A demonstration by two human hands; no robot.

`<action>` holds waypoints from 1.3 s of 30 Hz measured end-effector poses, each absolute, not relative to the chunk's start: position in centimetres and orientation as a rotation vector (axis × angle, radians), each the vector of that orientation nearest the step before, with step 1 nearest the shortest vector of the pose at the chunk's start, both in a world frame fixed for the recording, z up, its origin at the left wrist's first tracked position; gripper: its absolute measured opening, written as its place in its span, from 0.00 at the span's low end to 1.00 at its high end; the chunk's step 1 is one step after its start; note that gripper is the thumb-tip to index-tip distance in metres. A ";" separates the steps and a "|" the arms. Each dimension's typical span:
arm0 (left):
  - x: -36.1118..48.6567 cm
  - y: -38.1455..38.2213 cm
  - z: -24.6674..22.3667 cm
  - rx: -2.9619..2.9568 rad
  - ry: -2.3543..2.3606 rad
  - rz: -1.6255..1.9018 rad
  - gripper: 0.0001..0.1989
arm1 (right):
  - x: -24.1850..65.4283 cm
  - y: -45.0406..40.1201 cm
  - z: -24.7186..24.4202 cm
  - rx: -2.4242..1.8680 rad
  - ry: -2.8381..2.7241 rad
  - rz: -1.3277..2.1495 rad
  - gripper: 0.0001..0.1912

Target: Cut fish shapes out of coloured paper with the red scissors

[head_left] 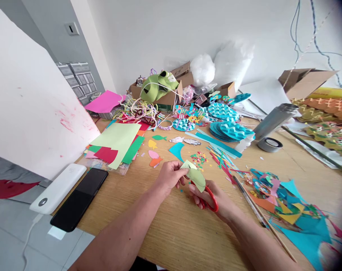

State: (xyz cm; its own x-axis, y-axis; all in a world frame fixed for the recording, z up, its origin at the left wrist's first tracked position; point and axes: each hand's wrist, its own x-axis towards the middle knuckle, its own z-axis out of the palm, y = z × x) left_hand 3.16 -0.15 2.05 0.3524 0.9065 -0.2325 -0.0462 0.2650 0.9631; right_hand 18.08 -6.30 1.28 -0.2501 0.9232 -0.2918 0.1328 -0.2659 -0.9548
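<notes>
Pale-green paper [197, 178] is pinched by the left hand [170, 175]; red scissors [215, 205], blades mostly hidden, are gripped by the right hand [222, 198].

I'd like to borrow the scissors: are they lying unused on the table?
No: the right hand holds the red-handled scissors, while the left hand pinches pale green paper.

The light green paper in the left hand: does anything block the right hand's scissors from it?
Nothing visible does. The right hand holds the red scissors right at the light green paper, which the left hand pinches; no other object lies between them.
</notes>
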 end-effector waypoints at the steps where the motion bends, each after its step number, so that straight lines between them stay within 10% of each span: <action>1: 3.2 -0.2 2.1 1.120 1.011 0.816 0.06 | 18.1 -6.3 1.2 -1.359 -1.343 1.576 0.21; 39: 3.1 -0.3 2.6 1.206 1.028 0.782 0.07 | 18.0 -6.3 1.4 -1.399 -1.336 1.563 0.20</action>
State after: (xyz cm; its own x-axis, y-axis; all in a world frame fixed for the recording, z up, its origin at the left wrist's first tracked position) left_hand 3.11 -0.33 2.63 0.3616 0.9085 -0.2094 0.0399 0.2094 0.9770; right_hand 18.04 -6.28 1.36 -0.2257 0.9244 -0.3074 0.1594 -0.2762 -0.9478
